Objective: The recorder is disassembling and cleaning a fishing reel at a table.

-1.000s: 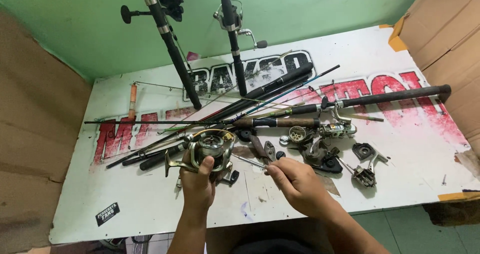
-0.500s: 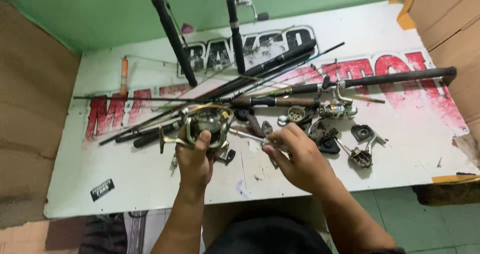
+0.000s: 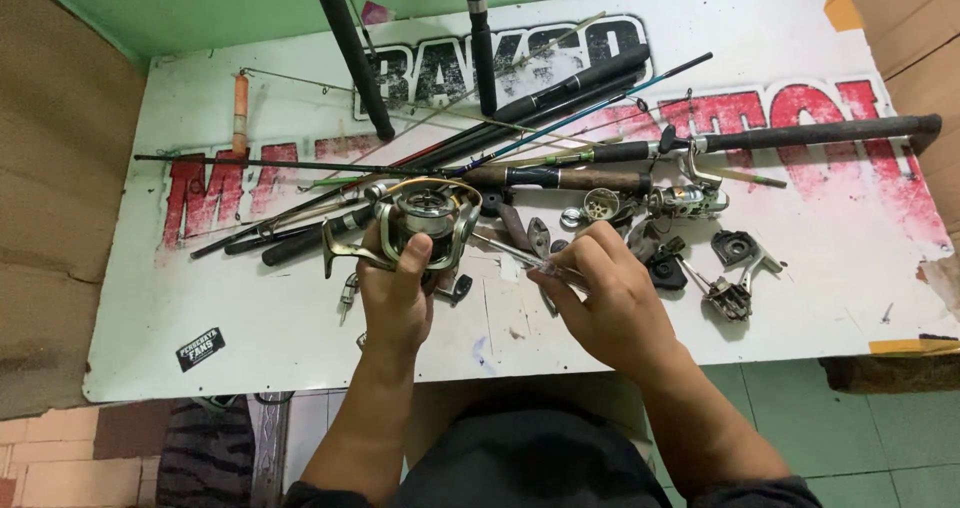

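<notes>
Near the front edge of the white signboard table [image 3: 250, 338], the left hand [image 3: 395, 288] wraps its fingers and thumb around a gold spinning reel [image 3: 425, 223], gripping it from below with the spool tilted up and facing the person, seemingly so its side is open to the tool. Just right of the reel, the right hand [image 3: 610, 303] pinches a slim screwdriver [image 3: 515, 256] between thumb and fingertips, its tip pointing at the reel body. Behind the reel lie fishing rods [image 3: 560, 98] fanned across the board, and to its right loose reel parts [image 3: 735, 268] sit spread out within easy reach.
</notes>
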